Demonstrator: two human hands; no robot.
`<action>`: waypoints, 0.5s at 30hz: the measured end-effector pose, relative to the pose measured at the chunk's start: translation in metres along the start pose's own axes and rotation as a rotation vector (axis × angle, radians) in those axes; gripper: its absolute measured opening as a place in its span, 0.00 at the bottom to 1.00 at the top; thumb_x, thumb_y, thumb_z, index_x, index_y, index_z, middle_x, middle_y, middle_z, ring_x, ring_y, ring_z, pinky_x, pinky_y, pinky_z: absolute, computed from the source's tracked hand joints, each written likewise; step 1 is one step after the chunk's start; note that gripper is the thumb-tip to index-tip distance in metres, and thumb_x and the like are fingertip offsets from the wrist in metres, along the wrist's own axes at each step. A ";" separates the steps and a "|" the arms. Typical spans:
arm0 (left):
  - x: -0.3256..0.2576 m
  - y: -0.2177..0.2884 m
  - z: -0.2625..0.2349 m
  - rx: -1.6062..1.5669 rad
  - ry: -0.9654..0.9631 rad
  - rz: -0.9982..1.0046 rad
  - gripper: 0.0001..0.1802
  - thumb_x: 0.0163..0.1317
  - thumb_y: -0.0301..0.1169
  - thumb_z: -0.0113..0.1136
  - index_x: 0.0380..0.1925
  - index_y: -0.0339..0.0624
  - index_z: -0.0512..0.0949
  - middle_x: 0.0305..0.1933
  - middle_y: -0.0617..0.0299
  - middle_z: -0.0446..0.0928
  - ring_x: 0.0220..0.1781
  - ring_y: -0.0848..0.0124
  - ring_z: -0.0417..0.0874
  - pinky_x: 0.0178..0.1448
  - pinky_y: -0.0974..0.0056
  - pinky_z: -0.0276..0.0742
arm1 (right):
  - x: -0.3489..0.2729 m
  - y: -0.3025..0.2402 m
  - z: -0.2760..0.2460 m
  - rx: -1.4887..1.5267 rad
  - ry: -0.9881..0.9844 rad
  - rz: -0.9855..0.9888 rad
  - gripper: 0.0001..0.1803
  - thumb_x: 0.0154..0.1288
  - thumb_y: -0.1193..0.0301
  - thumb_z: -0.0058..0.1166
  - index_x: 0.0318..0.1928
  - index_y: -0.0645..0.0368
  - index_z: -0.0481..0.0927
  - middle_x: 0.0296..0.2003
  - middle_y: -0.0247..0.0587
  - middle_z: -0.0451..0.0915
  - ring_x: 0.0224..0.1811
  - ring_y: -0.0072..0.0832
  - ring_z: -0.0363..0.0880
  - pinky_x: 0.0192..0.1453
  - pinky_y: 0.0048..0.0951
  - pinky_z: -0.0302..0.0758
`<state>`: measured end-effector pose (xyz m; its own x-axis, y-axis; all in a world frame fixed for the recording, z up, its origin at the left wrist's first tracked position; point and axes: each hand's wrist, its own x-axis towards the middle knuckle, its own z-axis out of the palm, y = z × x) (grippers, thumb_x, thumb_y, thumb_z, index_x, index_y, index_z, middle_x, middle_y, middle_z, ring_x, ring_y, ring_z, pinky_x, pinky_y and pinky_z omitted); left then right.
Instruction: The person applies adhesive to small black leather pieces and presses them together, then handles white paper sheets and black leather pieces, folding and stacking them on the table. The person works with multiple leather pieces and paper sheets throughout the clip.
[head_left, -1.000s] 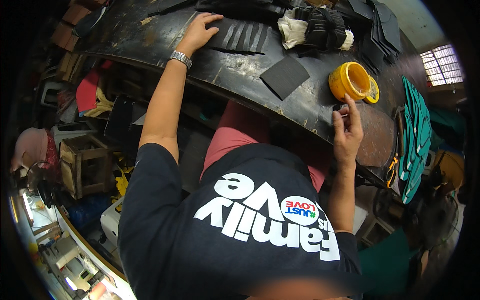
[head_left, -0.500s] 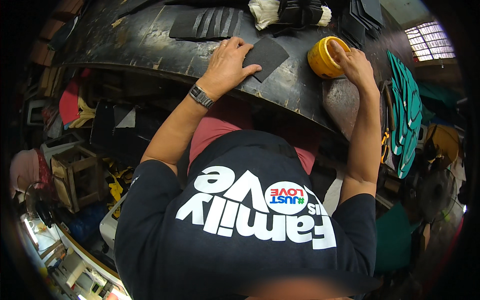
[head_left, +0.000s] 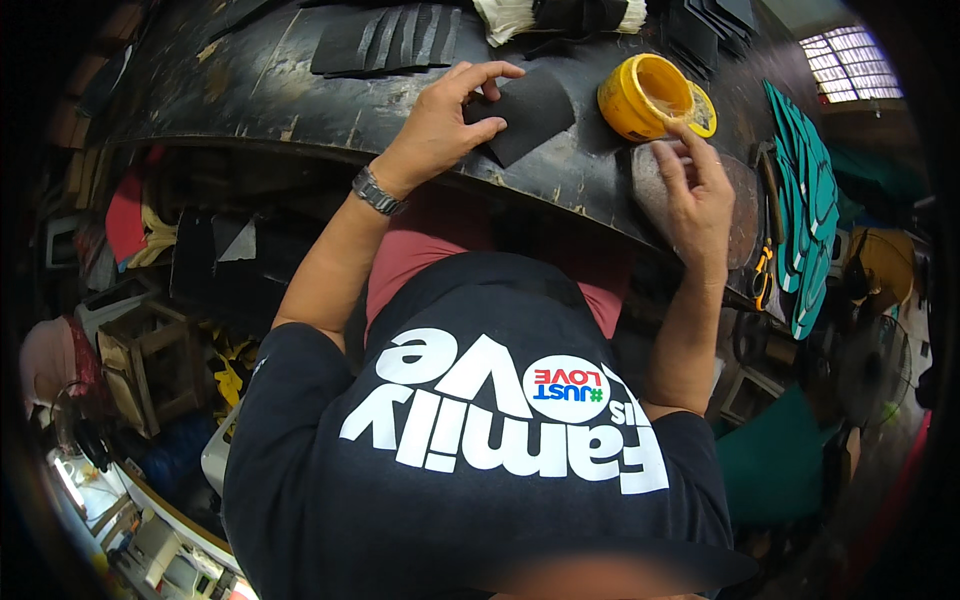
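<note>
My left hand (head_left: 440, 125) now sits on the dark table (head_left: 250, 90) with thumb and fingers curled around the near-left edge of a flat black piece (head_left: 530, 110), pinching it lightly; a second ago that hand was stretched far out toward the row of black strips (head_left: 385, 38) at eleven o'clock, so the piece has come in from the middle of the table to lie right in front of me. It lies flat, one corner pointing toward me, touching my fingertips and sitting just at nine o'clock of the yellow tub (head_left: 645, 95). My right hand (head_left: 695, 195) has shifted as well: earlier it rested low at the table's rim, and now its fingers are raised and loosely spread, the tips at the tub's near side, at about five o'clock of it, close to the tub's lid edge. I cannot tell whether those fingertips touch the tub or hold something small. The tub stands open, something pale inside. I judge that the piece is now placed for working and the tub is within reach. At three o'clock a stack of teal cut shapes (head_left: 805, 200) hangs off the table's edge, and a bundle of pale and black material (head_left: 560, 15) lies at twelve.
</note>
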<state>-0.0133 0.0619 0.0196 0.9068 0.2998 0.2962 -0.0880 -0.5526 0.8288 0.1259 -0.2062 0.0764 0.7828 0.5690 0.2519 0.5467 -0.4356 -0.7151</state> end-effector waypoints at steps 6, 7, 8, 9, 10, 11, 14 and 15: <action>-0.001 0.027 -0.008 -0.310 -0.261 0.118 0.42 0.54 0.17 0.67 0.72 0.51 0.70 0.50 0.64 0.72 0.54 0.75 0.76 0.59 0.68 0.77 | 0.003 -0.012 0.033 0.443 -0.182 -0.167 0.45 0.63 0.82 0.61 0.79 0.53 0.59 0.50 0.39 0.80 0.48 0.24 0.79 0.56 0.26 0.75; -0.003 0.029 -0.010 -0.384 -0.304 0.115 0.44 0.54 0.17 0.67 0.73 0.50 0.68 0.51 0.64 0.72 0.55 0.75 0.76 0.60 0.68 0.78 | 0.004 -0.013 0.035 0.550 -0.279 -0.127 0.46 0.64 0.84 0.60 0.80 0.53 0.56 0.52 0.40 0.79 0.51 0.24 0.79 0.59 0.27 0.75; -0.003 0.030 -0.009 -0.387 -0.303 0.135 0.46 0.56 0.19 0.68 0.76 0.47 0.63 0.53 0.64 0.72 0.54 0.75 0.77 0.61 0.70 0.78 | 0.004 -0.015 0.037 0.674 -0.360 -0.116 0.45 0.64 0.84 0.59 0.79 0.57 0.57 0.51 0.43 0.79 0.50 0.23 0.80 0.58 0.26 0.77; -0.004 0.030 -0.009 -0.443 -0.260 0.066 0.45 0.58 0.19 0.68 0.76 0.47 0.63 0.53 0.64 0.72 0.52 0.76 0.76 0.59 0.71 0.79 | 0.004 -0.016 0.042 0.732 -0.332 -0.061 0.44 0.64 0.85 0.59 0.79 0.57 0.57 0.50 0.43 0.78 0.49 0.23 0.80 0.57 0.24 0.78; -0.005 0.029 -0.009 -0.507 -0.215 0.012 0.44 0.59 0.20 0.68 0.76 0.46 0.62 0.54 0.64 0.72 0.50 0.78 0.76 0.57 0.73 0.79 | 0.005 -0.016 0.048 0.796 -0.308 -0.034 0.44 0.64 0.85 0.60 0.78 0.58 0.58 0.49 0.43 0.78 0.48 0.22 0.80 0.56 0.23 0.78; -0.008 0.027 -0.008 -0.568 -0.165 -0.047 0.44 0.61 0.20 0.68 0.77 0.46 0.61 0.54 0.65 0.72 0.48 0.79 0.76 0.55 0.74 0.79 | 0.005 -0.016 0.054 0.867 -0.285 -0.007 0.43 0.64 0.85 0.60 0.78 0.58 0.58 0.48 0.44 0.78 0.47 0.21 0.81 0.54 0.22 0.79; -0.015 0.019 0.001 -0.795 -0.040 -0.282 0.40 0.66 0.23 0.67 0.77 0.46 0.61 0.51 0.68 0.74 0.39 0.87 0.71 0.44 0.80 0.71 | 0.002 -0.010 0.069 0.918 -0.129 0.039 0.40 0.64 0.87 0.59 0.75 0.61 0.60 0.44 0.43 0.78 0.45 0.21 0.83 0.50 0.19 0.81; -0.021 0.016 0.002 -0.853 -0.030 -0.382 0.39 0.67 0.23 0.66 0.76 0.46 0.62 0.50 0.69 0.75 0.38 0.88 0.70 0.42 0.80 0.70 | 0.001 -0.007 0.072 0.930 -0.129 0.028 0.40 0.64 0.87 0.59 0.75 0.61 0.60 0.44 0.43 0.79 0.44 0.20 0.83 0.50 0.20 0.81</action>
<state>-0.0326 0.0448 0.0258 0.9459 0.3167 -0.0705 -0.0438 0.3401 0.9394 0.1016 -0.1526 0.0351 0.7227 0.6637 0.1927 0.0279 0.2506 -0.9677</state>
